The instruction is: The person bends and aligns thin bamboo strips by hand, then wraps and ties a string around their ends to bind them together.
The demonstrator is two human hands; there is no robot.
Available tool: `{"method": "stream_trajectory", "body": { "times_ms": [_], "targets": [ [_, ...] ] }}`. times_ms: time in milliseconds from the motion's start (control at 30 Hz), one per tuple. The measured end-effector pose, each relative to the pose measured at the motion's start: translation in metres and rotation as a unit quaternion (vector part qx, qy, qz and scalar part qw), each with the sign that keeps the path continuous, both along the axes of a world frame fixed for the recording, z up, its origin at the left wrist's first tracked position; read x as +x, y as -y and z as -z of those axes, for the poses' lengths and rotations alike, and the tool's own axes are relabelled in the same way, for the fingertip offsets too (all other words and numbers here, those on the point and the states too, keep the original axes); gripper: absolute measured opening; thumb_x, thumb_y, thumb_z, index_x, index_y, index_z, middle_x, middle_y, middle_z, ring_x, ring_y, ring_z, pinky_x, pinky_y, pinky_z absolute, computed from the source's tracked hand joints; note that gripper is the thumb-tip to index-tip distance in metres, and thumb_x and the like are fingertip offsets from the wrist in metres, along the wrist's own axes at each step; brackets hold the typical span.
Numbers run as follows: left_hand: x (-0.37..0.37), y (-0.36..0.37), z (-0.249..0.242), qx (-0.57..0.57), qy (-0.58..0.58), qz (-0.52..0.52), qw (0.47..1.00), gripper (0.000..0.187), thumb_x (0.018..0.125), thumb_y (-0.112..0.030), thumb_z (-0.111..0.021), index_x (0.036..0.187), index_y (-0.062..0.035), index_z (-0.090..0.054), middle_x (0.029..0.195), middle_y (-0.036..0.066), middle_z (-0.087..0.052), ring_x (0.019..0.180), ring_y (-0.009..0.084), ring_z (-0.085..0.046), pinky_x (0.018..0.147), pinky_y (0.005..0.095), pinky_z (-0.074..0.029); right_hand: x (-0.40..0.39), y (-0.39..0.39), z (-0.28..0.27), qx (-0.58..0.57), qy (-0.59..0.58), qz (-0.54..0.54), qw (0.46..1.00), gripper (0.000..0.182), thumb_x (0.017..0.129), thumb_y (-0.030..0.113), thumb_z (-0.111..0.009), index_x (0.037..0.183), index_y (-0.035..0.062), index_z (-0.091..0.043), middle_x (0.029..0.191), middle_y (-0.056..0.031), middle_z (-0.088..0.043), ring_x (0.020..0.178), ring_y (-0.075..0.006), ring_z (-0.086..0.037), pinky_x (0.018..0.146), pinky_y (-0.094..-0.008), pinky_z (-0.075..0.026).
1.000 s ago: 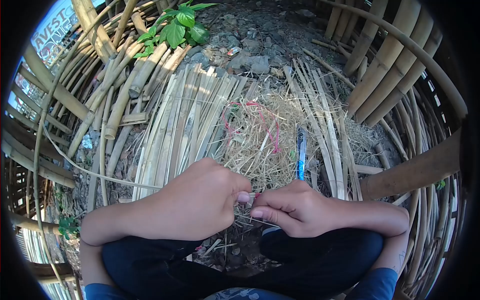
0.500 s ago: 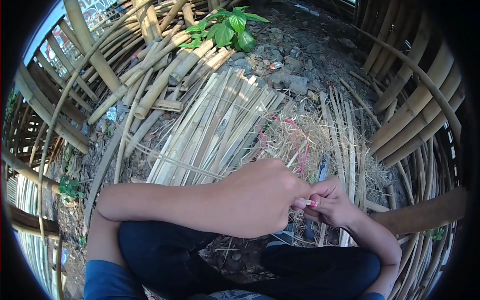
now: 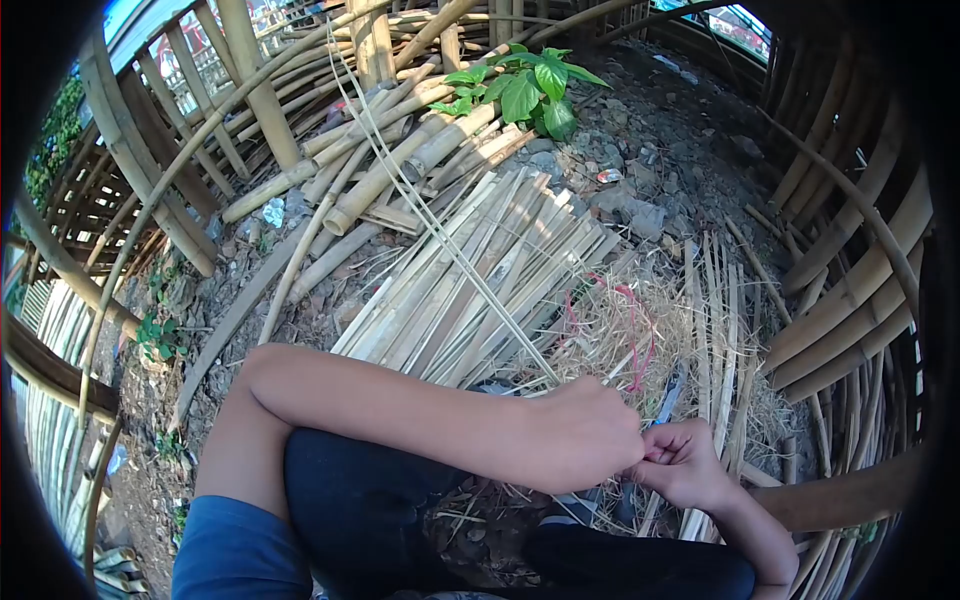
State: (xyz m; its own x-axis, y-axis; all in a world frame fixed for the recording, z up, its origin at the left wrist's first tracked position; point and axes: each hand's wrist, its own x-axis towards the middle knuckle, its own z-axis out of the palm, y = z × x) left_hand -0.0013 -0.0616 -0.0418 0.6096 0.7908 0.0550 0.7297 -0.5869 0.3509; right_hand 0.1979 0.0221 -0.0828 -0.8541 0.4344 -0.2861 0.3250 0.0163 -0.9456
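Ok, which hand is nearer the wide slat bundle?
Left. The left hand is just below the slat bundle, near its right side; the right hand is farther right, below the straw.

Centre: flat slats [image 3: 412, 330] on ground [image 3: 700, 190] | across slats: long thin strips [image 3: 443, 238] | right of slats: shavings heap [image 3: 603, 335] | right of heap: narrow slats [image 3: 704, 340] | far right: thick poles [image 3: 850, 310] | behind slats, left: piled poles [image 3: 365, 196] | behind slats: leafy plant [image 3: 521, 97]

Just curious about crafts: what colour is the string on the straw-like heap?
The string is pinkish red, seen best in the head view.
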Motion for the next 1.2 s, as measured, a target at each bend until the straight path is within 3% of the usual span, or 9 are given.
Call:
{"method": "stream_trajectory", "body": {
  "times_ms": [100,200,300,433,500,567,767,1000,1200],
  "targets": [
    [-0.002,-0.008,0.013,0.034,-0.027,0.011,0.999,0.013,0.06,-0.009,-0.066,0.066,0.0022,-0.064,0.061,0.016,-0.061,0.056,0.031,-0.064,0.044,0.0396,-0.047,-0.002,-0.002,0.018,0.0,-0.021,0.047,0.999,0.006,0.081,-0.004,-0.067,0.077,-0.0015,-0.063,0.064,0.0029,-0.058,0.053,0.001,-0.043,0.045,-0.0175,-0.032],
    [-0.003,-0.017,0.022,0.075,-0.076,-0.013,0.994,0.021,0.063,-0.014,-0.067,0.077,0.0013,-0.066,0.076,0.015,-0.064,0.079,0.0305,-0.064,0.063,0.0416,-0.05,-0.012,0.002,0.024,-0.07,-0.052,0.118,0.989,0.006,0.082,-0.004,-0.066,0.079,-0.002,-0.062,0.065,0.0004,-0.058,0.051,-0.0009,-0.044,0.043,-0.0188,-0.032],
    [-0.014,-0.022,0.013,0.309,0.017,-0.07,0.948,0.03,0.07,-0.02,-0.068,0.091,0.0002,-0.064,0.093,0.014,-0.061,0.104,0.0301,-0.053,0.088,0.0456,-0.041,-0.008,-0.002,0.039,-0.138,-0.084,0.18,0.97,0.005,0.082,-0.004,-0.065,0.082,-0.0023,-0.06,0.063,-0.0019,-0.056,0.046,-0.0038,-0.042,0.04,-0.0212,-0.03],
    [-0.048,-0.047,0.033,0.439,0.312,-0.414,0.733,0.043,0.09,-0.025,-0.057,0.125,-0.0046,-0.045,0.117,0.015,-0.044,0.109,0.0299,-0.044,0.102,0.0397,-0.022,-0.003,-0.005,0.04,-0.203,-0.115,0.189,0.954,0.005,0.082,-0.004,-0.065,0.083,-0.0027,-0.06,0.059,-0.0018,-0.052,0.042,-0.0047,-0.035,0.039,-0.022,-0.025],
    [-0.081,-0.068,0.043,0.282,0.437,-0.604,0.604,0.061,0.091,-0.036,-0.057,0.135,-0.0056,-0.028,0.121,0.012,-0.038,0.108,0.0254,-0.042,0.091,0.0358,-0.035,0.0,-0.005,0.038,-0.189,-0.13,0.197,0.953,0.005,0.082,-0.005,-0.065,0.083,-0.0028,-0.06,0.059,-0.0016,-0.052,0.042,-0.0046,-0.036,0.039,-0.0222,-0.025],
    [-0.113,-0.074,0.026,-0.035,0.604,-0.583,0.542,0.066,0.09,-0.045,-0.056,0.136,-0.0067,-0.028,0.116,0.011,-0.04,0.106,0.0238,-0.043,0.086,0.039,-0.038,0.004,-0.009,0.041,-0.195,-0.139,0.197,0.951,0.005,0.082,-0.005,-0.065,0.083,-0.0027,-0.06,0.059,-0.0017,-0.052,0.043,-0.0045,-0.036,0.039,-0.0221,-0.025],
    [-0.161,-0.127,0.037,-0.261,0.564,-0.498,0.606,0.056,0.09,-0.049,-0.054,0.125,-0.0099,-0.037,0.112,0.009,-0.044,0.098,0.0207,-0.049,0.077,0.0416,-0.041,0.008,-0.01,0.055,-0.153,-0.129,0.181,0.963,0.005,0.083,-0.004,-0.065,0.083,-0.0018,-0.06,0.062,-0.0024,-0.056,0.045,-0.0044,-0.042,0.04,-0.0211,-0.03],
    [-0.176,-0.175,0.037,-0.09,0.662,-0.524,0.528,0.028,0.099,-0.033,-0.039,0.097,-0.0089,-0.053,0.076,0.001,-0.052,0.066,0.0165,-0.053,0.063,0.0373,-0.043,0.008,-0.003,0.074,-0.07,-0.04,0.118,0.99,0.007,0.083,0.003,-0.069,0.081,-0.0014,-0.063,0.062,0.0012,-0.057,0.05,-0.0026,-0.045,0.045,-0.0193,-0.034],
    [-0.204,-0.178,-0.022,-0.026,0.678,-0.442,0.587,0.023,0.098,-0.026,-0.042,0.098,-0.0072,-0.057,0.077,0.003,-0.049,0.065,0.0157,-0.045,0.064,0.0346,-0.044,0.01,-0.002,0.1,-0.008,-0.012,0.11,0.994,0.01,0.081,0.006,-0.072,0.079,-0.0009,-0.064,0.064,0.0041,-0.056,0.056,0.0002,-0.043,0.049,-0.0175,-0.036]
  ]
}}
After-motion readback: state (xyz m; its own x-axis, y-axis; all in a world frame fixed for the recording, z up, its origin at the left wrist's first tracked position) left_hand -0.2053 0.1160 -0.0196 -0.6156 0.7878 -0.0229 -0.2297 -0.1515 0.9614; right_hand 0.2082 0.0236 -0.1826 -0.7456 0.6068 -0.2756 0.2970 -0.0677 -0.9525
